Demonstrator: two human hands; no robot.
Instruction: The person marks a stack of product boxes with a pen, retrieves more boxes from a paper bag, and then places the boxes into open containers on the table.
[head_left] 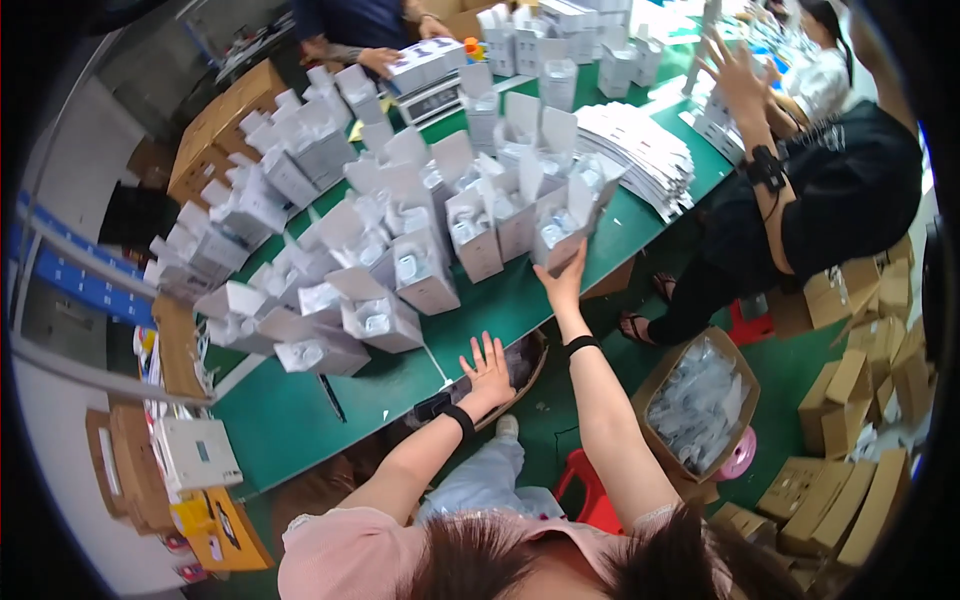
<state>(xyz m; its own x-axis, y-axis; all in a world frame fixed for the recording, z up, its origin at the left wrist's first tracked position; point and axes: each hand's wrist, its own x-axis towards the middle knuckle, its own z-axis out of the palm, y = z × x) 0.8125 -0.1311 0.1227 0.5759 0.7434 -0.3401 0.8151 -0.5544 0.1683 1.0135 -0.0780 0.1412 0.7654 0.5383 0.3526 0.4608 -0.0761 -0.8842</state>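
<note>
The right hand [563,280] has parted fingers; a white, rectangular, open-topped cardboard box [553,237] stands at their tips. The left hand [487,378] has spread fingers, the flat green tabletop [390,388] near them.

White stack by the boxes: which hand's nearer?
Right. The right hand is at the base of an open box, below-left of the stack; the left hand is farther off, near the table's edge.
</note>
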